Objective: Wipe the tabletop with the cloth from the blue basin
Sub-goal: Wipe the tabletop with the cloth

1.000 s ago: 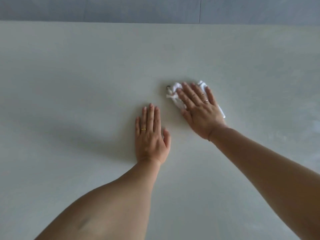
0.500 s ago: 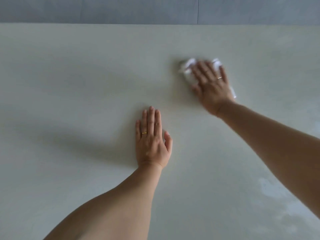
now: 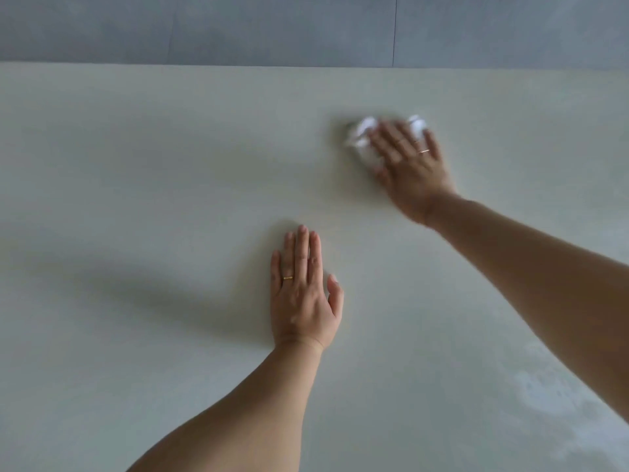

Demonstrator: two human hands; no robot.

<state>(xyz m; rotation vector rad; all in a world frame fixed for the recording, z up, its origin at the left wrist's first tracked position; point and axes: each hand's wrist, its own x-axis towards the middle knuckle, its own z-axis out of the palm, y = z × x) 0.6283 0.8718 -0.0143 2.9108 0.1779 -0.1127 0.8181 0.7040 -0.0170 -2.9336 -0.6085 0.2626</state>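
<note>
**Right hand flat on the cloth, far side of the tabletop**

Here is the right hand (image 3: 410,165), reaching well out across the pale tabletop (image 3: 136,165), palm down on the white cloth (image 3: 363,139). Its fingers (image 3: 391,139) are stretched out straight and a little spread. They press on the cloth and do not curl round it. The cloth is bunched up, poking out beyond the fingertips and on the thumb side, and it lies toward the far edge, right of centre. Hand and cloth are both blurred, so the folds cannot be made out. A thin ring (image 3: 424,151) shows on one finger.

Nearer in, the left hand (image 3: 304,294) lies flat on the bare tabletop, well apart from the cloth. Its fingers (image 3: 301,247) are straight and close together, with the thumb out to the side. It holds nothing. A gold ring (image 3: 288,278) sits on it.

Down at the near right a pale, streaky patch (image 3: 544,393) marks the surface. A grey surface (image 3: 238,28) with a thin dark seam runs beyond the far edge.
</note>
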